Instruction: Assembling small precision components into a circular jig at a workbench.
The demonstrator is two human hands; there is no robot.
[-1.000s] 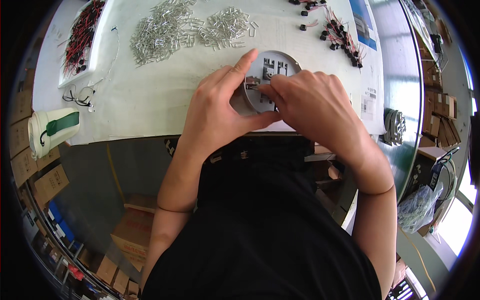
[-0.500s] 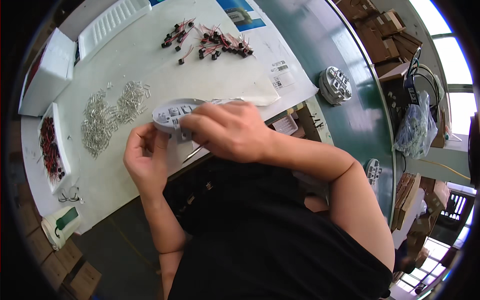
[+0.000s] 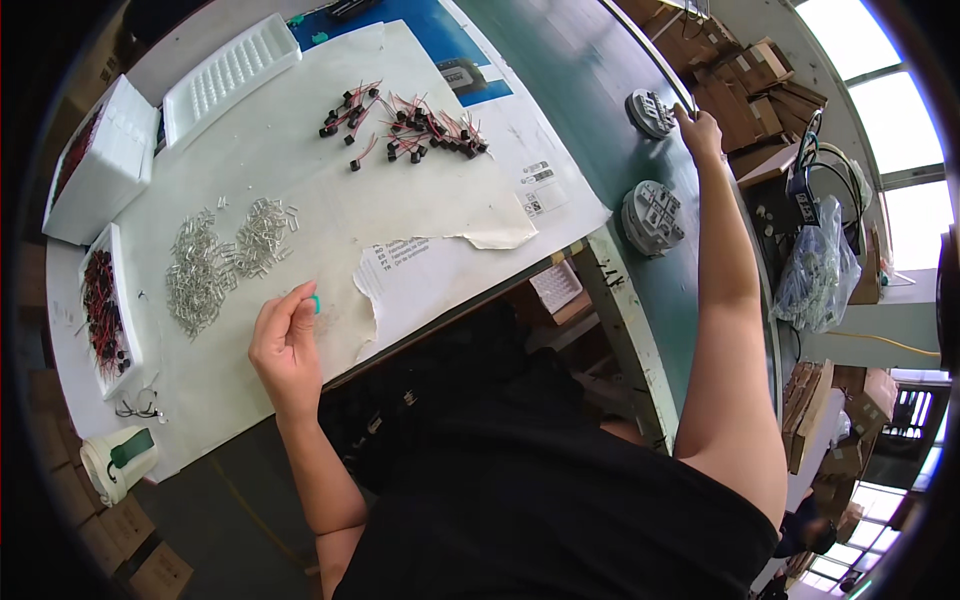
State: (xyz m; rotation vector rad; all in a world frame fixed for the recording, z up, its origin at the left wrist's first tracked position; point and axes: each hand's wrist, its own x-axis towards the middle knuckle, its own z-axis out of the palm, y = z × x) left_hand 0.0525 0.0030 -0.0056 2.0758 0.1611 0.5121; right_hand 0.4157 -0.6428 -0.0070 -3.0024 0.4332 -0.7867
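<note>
Over the near part of the table, my left hand (image 3: 286,345) is closed, thumb and forefinger pinched together. A small teal-green piece (image 3: 317,304) shows at their tips; its kind is too small to make out. My right arm stretches far out over the green work surface. There my right hand (image 3: 700,135) has its fingers closed at the right rim of a round grey plastic housing (image 3: 650,114) with moulded compartments. Nearer on the same surface sits a stack of similar grey housings (image 3: 655,217).
Clear tubular pieces (image 3: 200,275) lie heaped on the table. Black components with red wires (image 3: 435,130) are scattered farther back, and more fill a white tray (image 3: 133,345). A white foam box (image 3: 115,165), glasses (image 3: 138,402) and a lidded cup (image 3: 118,462) line the left side.
The grey housing has left my left hand. My right hand has swung from the table to a housing far right. The metal tool it held no longer shows. The view has shifted slightly.
</note>
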